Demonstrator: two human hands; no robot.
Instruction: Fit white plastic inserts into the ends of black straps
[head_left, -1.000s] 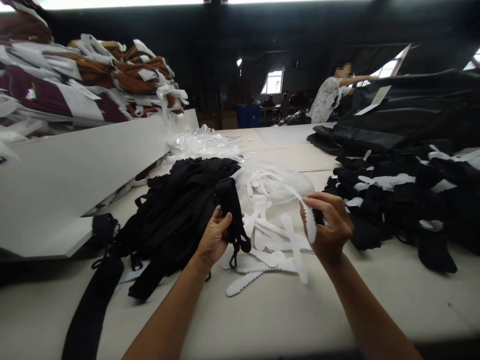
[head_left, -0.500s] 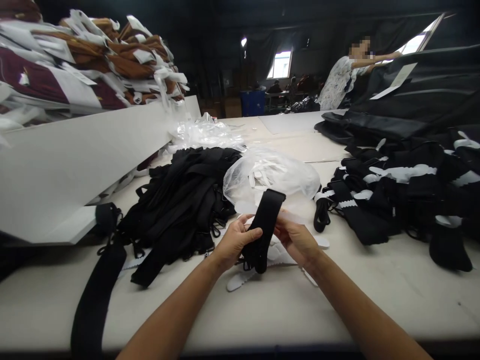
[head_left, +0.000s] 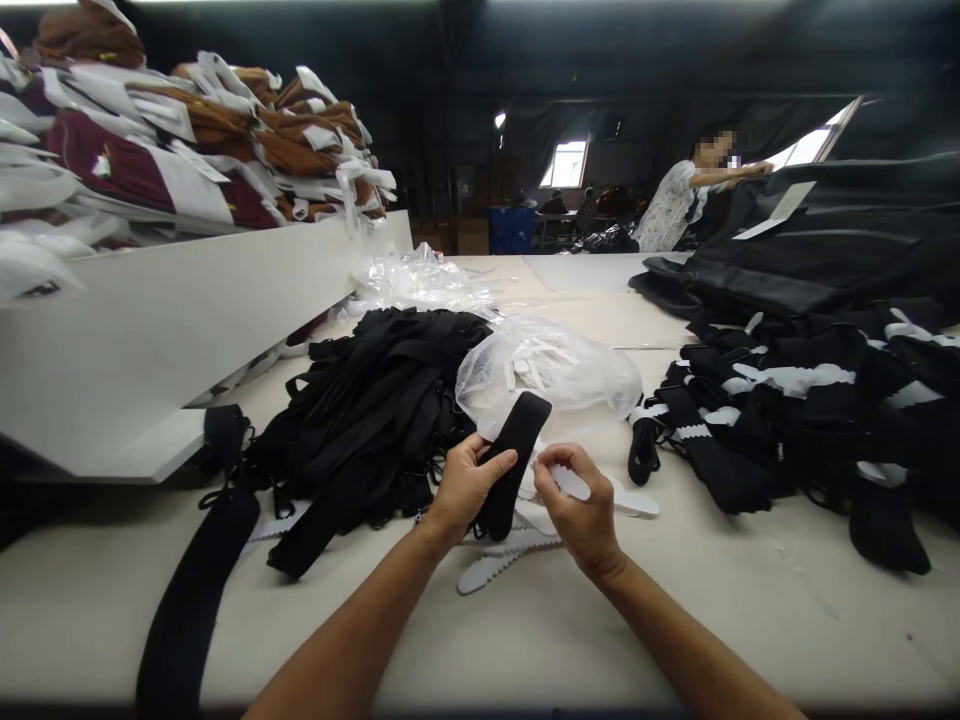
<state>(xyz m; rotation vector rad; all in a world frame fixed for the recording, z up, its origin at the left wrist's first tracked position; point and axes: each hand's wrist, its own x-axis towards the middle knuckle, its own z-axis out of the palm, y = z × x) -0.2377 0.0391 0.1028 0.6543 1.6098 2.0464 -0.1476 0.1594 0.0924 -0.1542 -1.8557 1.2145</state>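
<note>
My left hand [head_left: 463,488] is closed around a folded black strap [head_left: 516,440], which stands tilted up above the table. Beside it, my right hand [head_left: 581,510] pinches a white scalloped strip [head_left: 600,492] that points right. More white strips [head_left: 501,566] lie on the table under both hands. A clear plastic bag [head_left: 551,375] holding white strips sits just behind my hands. A heap of black straps [head_left: 367,410] lies to the left of my left hand.
Black pieces with white strips [head_left: 787,410] are piled at the right, with black fabric stacks [head_left: 810,250] behind. A white shelf board [head_left: 165,320] at the left carries brown and maroon garments [head_left: 187,150]. A person [head_left: 679,200] works at the far end. A long black strap [head_left: 191,600] lies front left.
My hands came together: the left raised the black strap upright from a hanging hold, and the right brought the white strip from mid-air down beside the strap.
</note>
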